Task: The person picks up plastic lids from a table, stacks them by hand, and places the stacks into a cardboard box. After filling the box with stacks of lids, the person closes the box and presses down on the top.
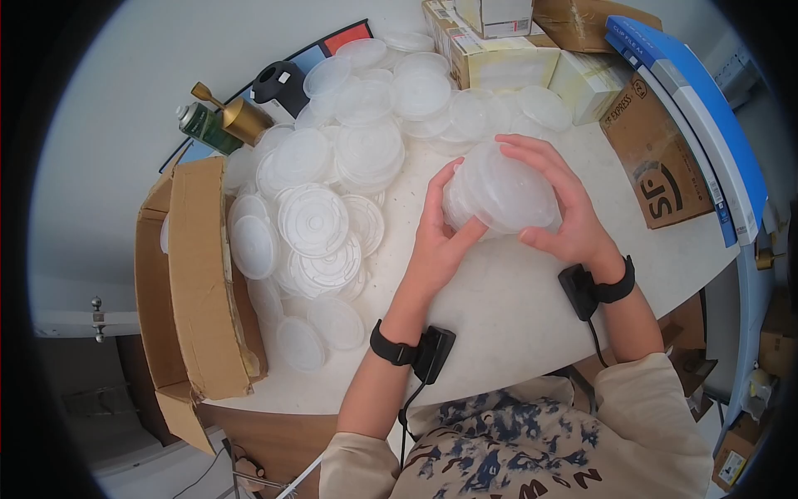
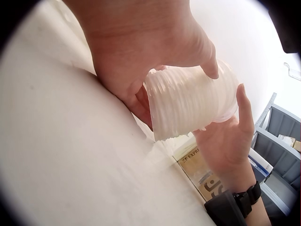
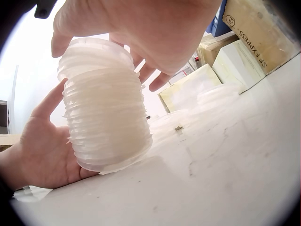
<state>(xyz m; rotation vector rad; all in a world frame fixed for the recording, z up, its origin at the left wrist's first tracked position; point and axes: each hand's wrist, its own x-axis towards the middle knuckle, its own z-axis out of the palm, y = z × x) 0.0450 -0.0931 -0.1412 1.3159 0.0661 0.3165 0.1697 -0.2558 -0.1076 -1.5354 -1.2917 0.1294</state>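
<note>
Both hands hold a tall stack of round translucent plastic lids [image 1: 503, 191] over the table, near its middle. My left hand [image 1: 438, 241] grips the stack from the left and low down, thumb across its near side. On the upper right, my right hand [image 1: 578, 216] curls its fingers and thumb round the topmost lids. In the right wrist view the lids [image 3: 106, 117] form a ribbed column, with the upper few sitting a little askew. The left wrist view shows the column [image 2: 183, 101] tilted between both palms. Loose lids [image 1: 314, 220] lie heaped to the left of the hands.
An open cardboard box [image 1: 195, 274] stands at the table's left edge. Along the back are a green can [image 1: 202, 125], a gold-coloured container [image 1: 245, 121] and a black object [image 1: 280, 86]. Cartons [image 1: 507, 66], an SF Express box [image 1: 657, 158] and blue folders [image 1: 706, 108] line the right back.
</note>
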